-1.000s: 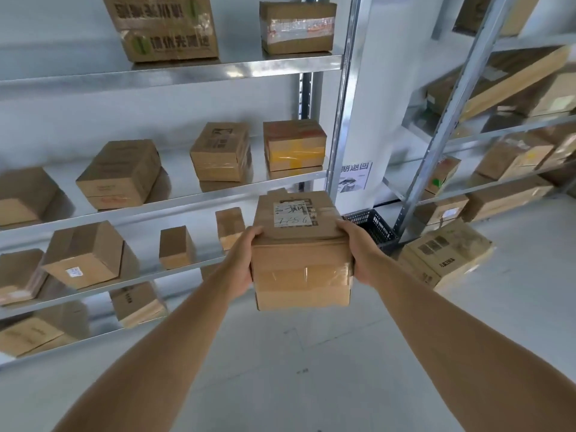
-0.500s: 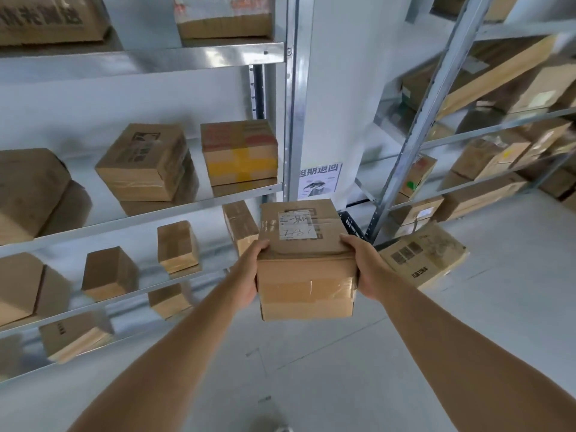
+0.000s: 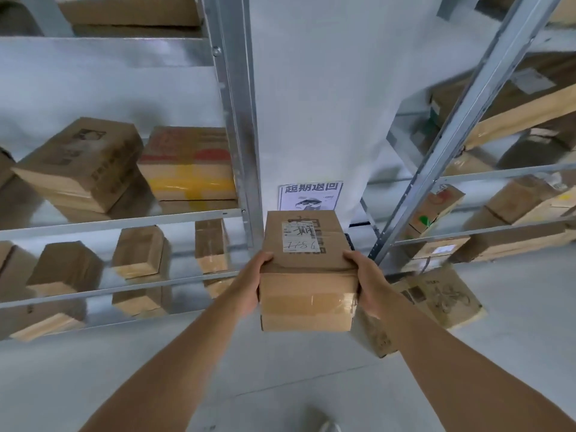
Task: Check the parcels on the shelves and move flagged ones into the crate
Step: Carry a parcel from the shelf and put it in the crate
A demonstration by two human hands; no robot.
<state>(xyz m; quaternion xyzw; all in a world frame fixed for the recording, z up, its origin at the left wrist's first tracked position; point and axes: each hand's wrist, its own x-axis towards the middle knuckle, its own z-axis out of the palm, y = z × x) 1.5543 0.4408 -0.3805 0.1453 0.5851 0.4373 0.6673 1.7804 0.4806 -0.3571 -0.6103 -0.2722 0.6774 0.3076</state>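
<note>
Left hand [image 3: 249,289] and right hand [image 3: 371,285] gripped the labelled parcel [image 3: 307,275] by its sides, above bare floor [image 3: 311,366] between shelf uprights [image 3: 240,120].

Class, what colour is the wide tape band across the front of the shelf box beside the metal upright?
Yellow, on the shelf box; the head view shows it.

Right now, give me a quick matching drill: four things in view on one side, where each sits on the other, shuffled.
Things:
1. labelled parcel
2. yellow-taped box
3. printed sign
4. box with printed drawing

Places:
A. on the floor, right of the hands
B. on the white pillar
C. between the left hand and the right hand
D. on a left-rack shelf

Pairs: 1-C, 2-D, 3-B, 4-A
</note>
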